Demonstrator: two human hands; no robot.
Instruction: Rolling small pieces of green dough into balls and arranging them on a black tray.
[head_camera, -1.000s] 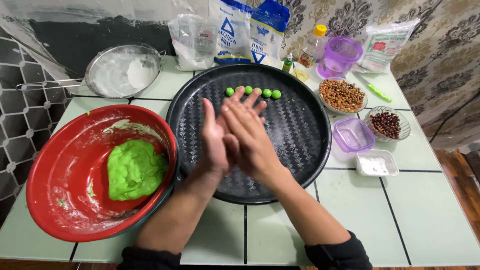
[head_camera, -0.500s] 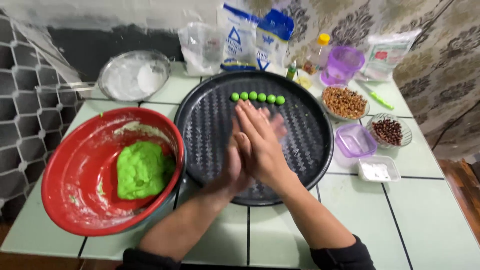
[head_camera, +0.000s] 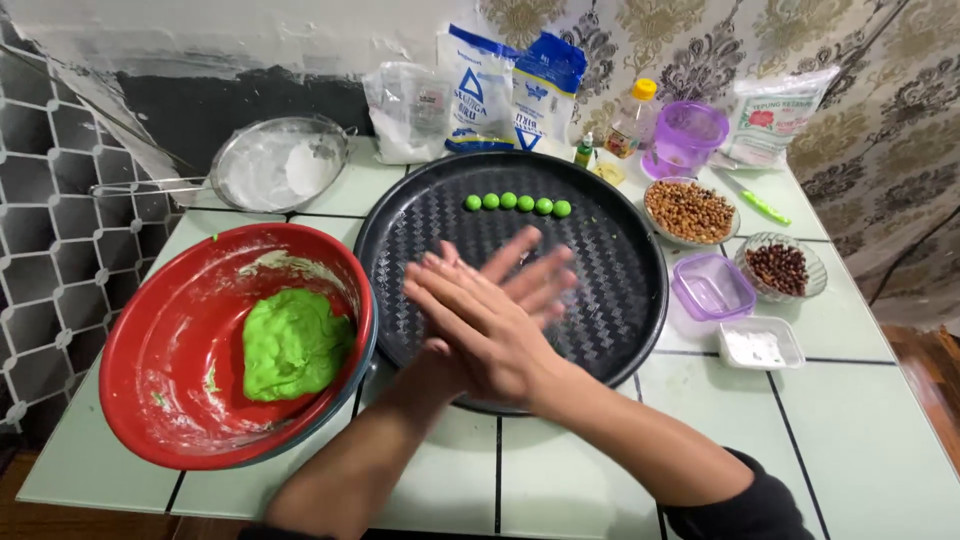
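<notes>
Two hands, right hand (head_camera: 490, 320) pressed flat over left hand (head_camera: 440, 300) with fingers outstretched, hover above the black tray (head_camera: 620, 260) mid-surface, whatever lies between them hidden.

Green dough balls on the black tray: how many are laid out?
5, in one row at the far side of the black tray: green dough balls. Another may be hidden between the pressed palms.

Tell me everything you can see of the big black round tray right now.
The black round tray lies flat on the green tiled table, dark with a woven-looking embossed floor and a raised rim. Five small green dough balls sit in a row near its far edge. The person's pressed-together hands hover above its near half. The red bowl seems to abut its left rim.
</notes>
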